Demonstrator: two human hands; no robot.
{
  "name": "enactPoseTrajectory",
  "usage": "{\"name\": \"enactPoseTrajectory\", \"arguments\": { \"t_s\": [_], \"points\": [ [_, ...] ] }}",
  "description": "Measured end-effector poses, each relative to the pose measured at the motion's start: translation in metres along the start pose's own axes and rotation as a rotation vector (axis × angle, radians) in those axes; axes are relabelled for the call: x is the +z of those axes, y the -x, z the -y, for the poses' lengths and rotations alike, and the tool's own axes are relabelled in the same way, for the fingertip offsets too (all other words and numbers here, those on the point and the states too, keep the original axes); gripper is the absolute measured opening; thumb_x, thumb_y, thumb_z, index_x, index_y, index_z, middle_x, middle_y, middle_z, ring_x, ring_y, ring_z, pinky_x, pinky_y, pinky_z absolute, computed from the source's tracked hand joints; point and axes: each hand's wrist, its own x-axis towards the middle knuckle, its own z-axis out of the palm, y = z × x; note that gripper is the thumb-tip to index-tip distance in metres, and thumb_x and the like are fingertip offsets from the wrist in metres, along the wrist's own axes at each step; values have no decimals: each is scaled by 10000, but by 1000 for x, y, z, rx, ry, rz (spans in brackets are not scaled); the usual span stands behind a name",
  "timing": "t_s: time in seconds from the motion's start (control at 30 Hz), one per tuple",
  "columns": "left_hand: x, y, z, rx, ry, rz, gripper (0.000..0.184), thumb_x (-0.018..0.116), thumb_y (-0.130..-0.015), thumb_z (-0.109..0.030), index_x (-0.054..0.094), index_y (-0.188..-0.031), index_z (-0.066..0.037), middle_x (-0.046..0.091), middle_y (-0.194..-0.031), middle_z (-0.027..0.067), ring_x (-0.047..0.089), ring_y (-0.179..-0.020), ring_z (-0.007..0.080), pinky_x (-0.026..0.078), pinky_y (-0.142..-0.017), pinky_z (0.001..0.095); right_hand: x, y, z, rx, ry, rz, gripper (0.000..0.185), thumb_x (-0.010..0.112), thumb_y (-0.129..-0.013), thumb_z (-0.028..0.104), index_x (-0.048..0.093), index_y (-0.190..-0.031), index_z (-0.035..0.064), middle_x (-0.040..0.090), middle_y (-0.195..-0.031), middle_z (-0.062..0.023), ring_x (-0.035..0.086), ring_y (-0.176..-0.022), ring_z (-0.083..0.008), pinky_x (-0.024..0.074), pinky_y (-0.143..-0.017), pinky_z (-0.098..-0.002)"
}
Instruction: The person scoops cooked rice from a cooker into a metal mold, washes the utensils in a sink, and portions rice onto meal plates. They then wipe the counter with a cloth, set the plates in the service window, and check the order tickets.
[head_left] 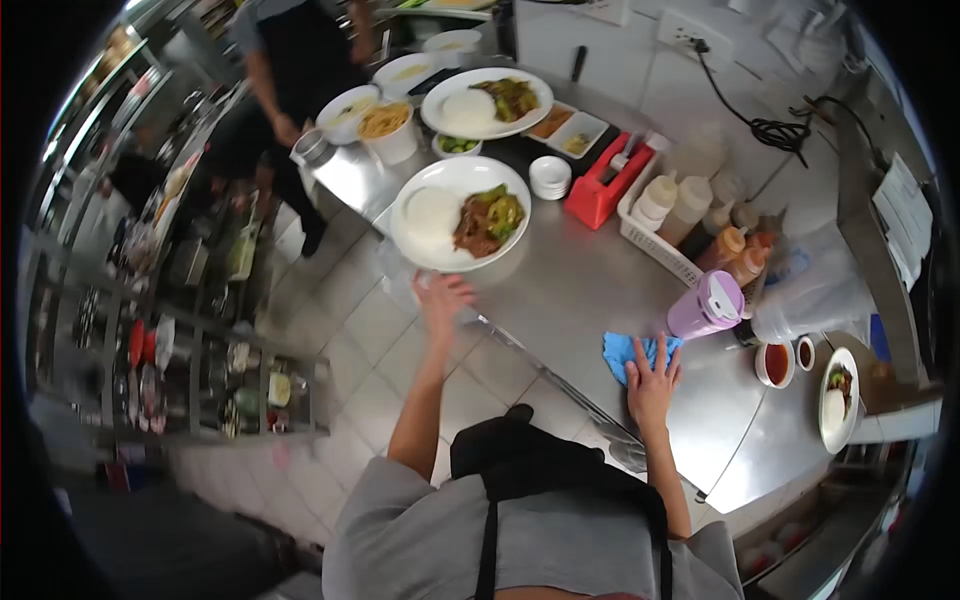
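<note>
My left hand (443, 300) is just below the near rim of a white plate (408, 255) of rice and dark meat with green vegetables. Its fingers are spread and a little blurred; I cannot tell whether they touch the rim. Spread flat, the fingers of my right hand (652, 382) press on a crumpled blue cloth (622, 352) on the steel counter (570, 300). A lilac lidded cup (700, 308) stands right behind that cloth. Farther back is a second oval plate (432, 108) of rice and vegetables.
A white basket (665, 255) of squeeze bottles and a red holder (605, 185) stand toward the wall. Small white dishes (550, 178) are stacked near them. Sauce bowls (774, 364) and another plate (832, 425) sit at the right. A person (300, 60) in an apron stands beyond the counter.
</note>
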Motion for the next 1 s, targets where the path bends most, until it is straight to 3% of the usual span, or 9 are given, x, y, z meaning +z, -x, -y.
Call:
{"name": "enactPoseTrajectory", "arguments": {
  "t_s": [0.07,0.1,0.17,0.2,0.27,0.63,0.73,0.87,1.0],
  "points": [
    [-30,-43,0,-25,125,160,499,499,-874,-207,229,-1266,-59,317,-1236,184,550,-944,342,492,-815,432,2,4,-4,-11,36,-42,402,522,-833,316,502,-1215,191,326,-1356,-142,232,-1236,-455,222,-970,-579],
    [-35,-58,-2,-76,13,209,420,492,-871,-156,335,-1237,-24,394,-1198,172,518,-1016,329,443,-896,452,-1,3,-2,16,23,-22,416,533,-821,352,508,-1207,199,323,-1357,-133,233,-1228,-467,234,-959,-585],
    [-54,-87,4,70,-735,436,305,443,-872,-100,452,-1154,16,530,-1082,151,501,-1061,274,411,-929,443,-4,7,4,40,4,-36,483,523,-790,489,509,-1206,244,275,-1383,-131,199,-1233,-495,216,-942,-627],
    [-49,-86,3,-252,-18,234,337,462,-856,-112,441,-1174,-4,512,-1131,147,503,-1062,281,424,-911,439,-6,8,9,28,27,-32,467,496,-790,525,522,-1190,285,271,-1388,-118,188,-1244,-488,203,-942,-636],
    [-52,-101,10,-226,34,116,424,468,-820,-128,379,-1208,16,500,-1153,141,500,-1067,281,438,-895,434,-4,7,11,29,50,11,408,490,-803,499,550,-1158,305,313,-1368,-83,213,-1245,-457,228,-958,-596],
    [-32,41,-37,-256,-265,133,505,491,-688,-90,390,-1181,-137,494,-1099,179,534,-959,350,491,-737,483,-12,86,-24,147,-41,-261,270,592,-780,316,638,-1032,230,452,-1243,-40,320,-1200,-391,333,-944,-492],
    [-33,97,-28,-115,-781,414,305,452,-860,-196,577,-1014,36,594,-1014,140,513,-909,230,409,-806,344,-18,122,-73,247,-30,-404,198,625,-747,254,669,-929,188,538,-1118,-40,422,-1091,-381,390,-887,-463],
    [-24,146,7,-507,-377,455,581,482,-662,-34,344,-1221,-117,468,-1129,167,526,-969,354,466,-769,528,-74,156,-129,548,-9,-407,154,645,-742,239,678,-858,142,598,-994,-64,536,-948,-300,446,-786,-380],
    [58,195,27,-686,-192,495,638,441,-657,18,286,-1264,-101,427,-1179,156,488,-1041,331,471,-795,506,-120,160,-173,711,-316,-430,213,593,-787,317,665,-866,133,623,-839,-94,593,-789,-282,474,-658,-372]
  ]
}}
